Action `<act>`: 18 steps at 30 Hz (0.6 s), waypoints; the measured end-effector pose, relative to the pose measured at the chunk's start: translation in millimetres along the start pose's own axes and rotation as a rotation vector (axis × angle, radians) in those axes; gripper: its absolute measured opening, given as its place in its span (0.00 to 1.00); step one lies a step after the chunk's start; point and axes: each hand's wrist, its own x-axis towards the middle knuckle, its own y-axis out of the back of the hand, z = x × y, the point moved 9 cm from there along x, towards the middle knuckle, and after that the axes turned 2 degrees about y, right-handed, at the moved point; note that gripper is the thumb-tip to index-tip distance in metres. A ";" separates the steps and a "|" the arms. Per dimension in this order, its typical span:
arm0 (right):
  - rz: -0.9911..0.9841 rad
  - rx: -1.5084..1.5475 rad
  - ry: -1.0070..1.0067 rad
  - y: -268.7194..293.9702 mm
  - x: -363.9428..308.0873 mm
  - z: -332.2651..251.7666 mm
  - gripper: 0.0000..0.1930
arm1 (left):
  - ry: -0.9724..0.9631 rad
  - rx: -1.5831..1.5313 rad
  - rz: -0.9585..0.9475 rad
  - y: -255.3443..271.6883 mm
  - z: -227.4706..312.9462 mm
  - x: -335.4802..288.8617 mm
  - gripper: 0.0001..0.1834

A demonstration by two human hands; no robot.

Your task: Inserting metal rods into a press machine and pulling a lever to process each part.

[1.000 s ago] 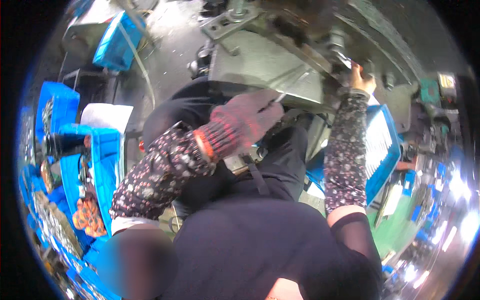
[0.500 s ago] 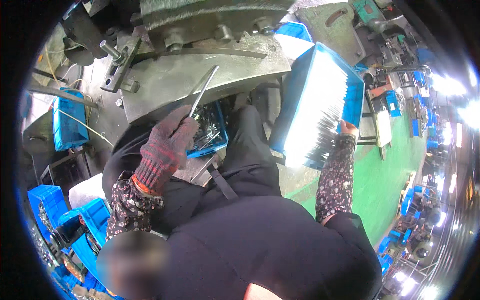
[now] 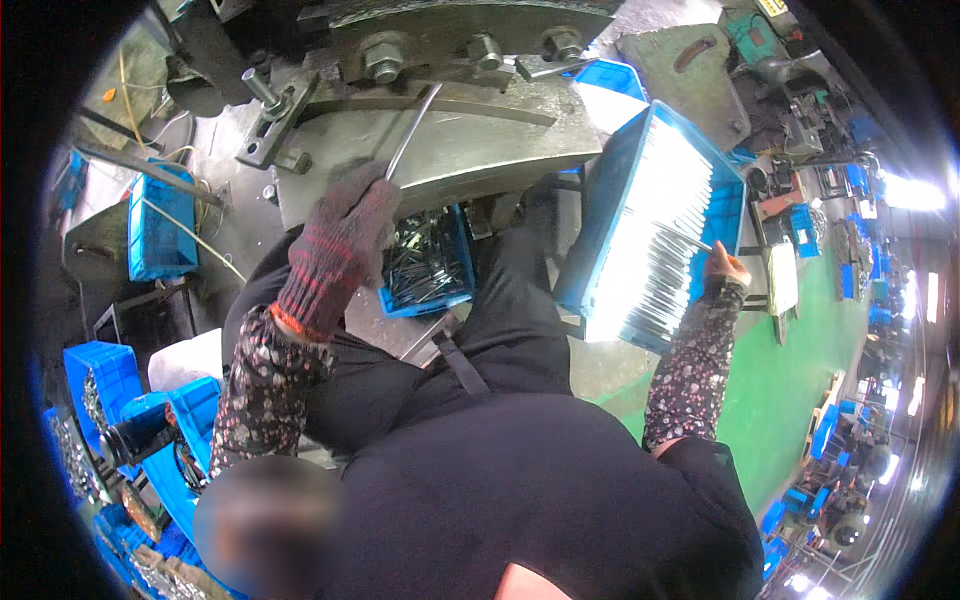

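Observation:
My left hand [image 3: 342,240], in a dark grey and red knit glove, is closed on a slim metal rod [image 3: 412,132]. The rod slants up over the metal press bed [image 3: 480,155], its far end near the curved strip under the bolted upper block. At the right, my bare right hand [image 3: 728,265] pinches the end of another thin metal rod [image 3: 682,236]. That rod lies across a bright row of similar rods [image 3: 655,190] in a tilted blue bin [image 3: 585,240]. Below the bed edge, a smaller blue bin [image 3: 425,308] holds loose dark metal pieces [image 3: 428,255].
A bolted upper block [image 3: 450,35] hangs over the bed, with a clamp and bolt [image 3: 265,120] at its left. Another blue bin [image 3: 162,225] stands at the left; several filled bins [image 3: 100,385] sit lower left. Green floor [image 3: 800,350] stretches to the right.
My left hand has moved forward, carrying its rod farther over the bed. My right hand now pinches a rod out from the row. The upper block, blurred before, looks sharp.

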 end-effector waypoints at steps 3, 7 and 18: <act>-0.169 0.066 0.083 -2.4 -1.2 -36.9 0.15 | -0.379 0.367 0.113 7.8 38.7 4.0 0.14; -0.302 0.065 0.355 5.1 -5.7 -119.1 0.11 | 0.396 -0.189 -0.033 1.1 -15.4 14.3 0.15; -0.588 0.585 -0.036 -228.3 -102.0 -82.9 0.10 | 0.600 -0.281 0.006 -6.7 -10.2 5.7 0.18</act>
